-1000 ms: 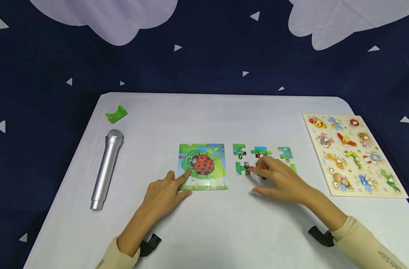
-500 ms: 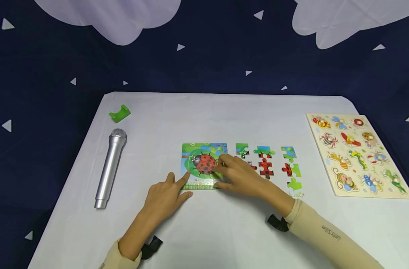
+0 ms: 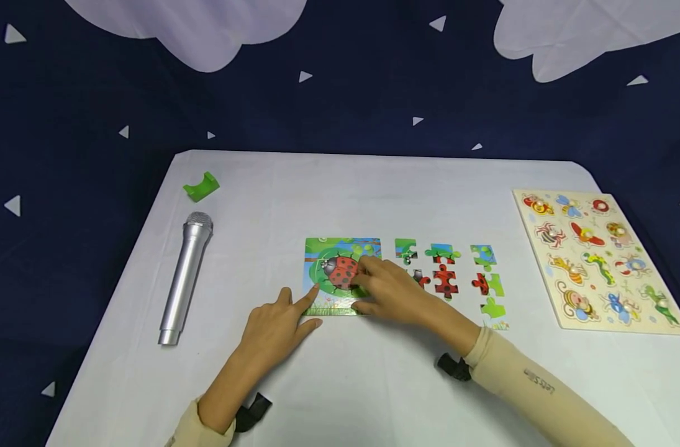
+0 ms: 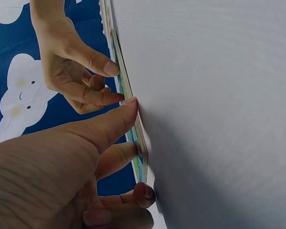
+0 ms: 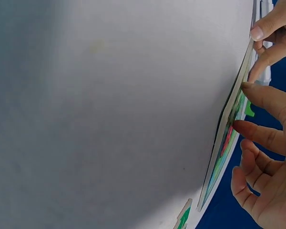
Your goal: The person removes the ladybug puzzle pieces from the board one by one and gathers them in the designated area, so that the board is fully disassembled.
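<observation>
A square ladybug picture board (image 3: 328, 304) lies flat in the middle of the table in the head view. At its left lower corner rests my left hand (image 3: 275, 326), index fingertip on the picture and thumb by the front edge. My right hand (image 3: 392, 288) reaches over the right part, its fingertips touching the board there. The right wrist view shows the right thumb and index finger (image 5: 262, 133) against the board's edge and face, with nothing visibly pinched. Loose jigsaw pieces (image 3: 446, 282) lie in rows to the right, some hidden behind the right hand and forearm.
A silver microphone (image 3: 185, 276) and a green curved block (image 3: 202, 186) lie at the left. On the right lies a wooden peg board (image 3: 597, 261) with insect shapes. Black straps (image 3: 253, 413) show at the wrists. A dark cloth (image 3: 340, 112) hangs behind the white table.
My right hand has moved left from over the jigsaw pieces onto the right part of the ladybug board, uncovering several pieces. The left hand has stayed at the board's left lower corner.
</observation>
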`<action>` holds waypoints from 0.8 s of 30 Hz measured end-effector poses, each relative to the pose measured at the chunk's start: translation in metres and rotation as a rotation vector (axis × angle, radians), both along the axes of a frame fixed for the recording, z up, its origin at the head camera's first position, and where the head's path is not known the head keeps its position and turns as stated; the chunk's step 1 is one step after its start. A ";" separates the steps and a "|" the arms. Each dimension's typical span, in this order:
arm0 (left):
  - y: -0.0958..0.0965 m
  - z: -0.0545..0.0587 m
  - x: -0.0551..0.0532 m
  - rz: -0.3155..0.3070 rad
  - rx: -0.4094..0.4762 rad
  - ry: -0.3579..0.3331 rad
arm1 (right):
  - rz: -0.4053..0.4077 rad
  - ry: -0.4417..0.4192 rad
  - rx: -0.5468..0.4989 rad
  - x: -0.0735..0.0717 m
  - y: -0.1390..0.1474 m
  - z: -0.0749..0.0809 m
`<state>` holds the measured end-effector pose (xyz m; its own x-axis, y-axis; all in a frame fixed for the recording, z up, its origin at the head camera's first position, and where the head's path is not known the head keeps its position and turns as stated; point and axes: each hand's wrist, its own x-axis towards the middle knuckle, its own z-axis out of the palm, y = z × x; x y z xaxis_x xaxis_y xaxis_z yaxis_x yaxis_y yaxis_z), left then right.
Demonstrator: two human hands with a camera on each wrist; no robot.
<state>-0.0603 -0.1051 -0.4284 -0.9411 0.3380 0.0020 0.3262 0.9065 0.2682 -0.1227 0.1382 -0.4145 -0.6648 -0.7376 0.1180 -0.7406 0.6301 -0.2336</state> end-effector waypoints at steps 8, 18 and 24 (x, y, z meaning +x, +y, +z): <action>-0.001 0.000 0.000 0.001 0.018 -0.012 | 0.051 -0.028 0.044 -0.010 -0.003 0.004; 0.000 -0.001 -0.001 0.001 0.018 -0.011 | 0.106 0.053 0.058 -0.014 -0.001 -0.001; 0.000 -0.001 -0.001 -0.001 0.018 -0.001 | 0.125 0.186 0.041 -0.010 -0.001 -0.002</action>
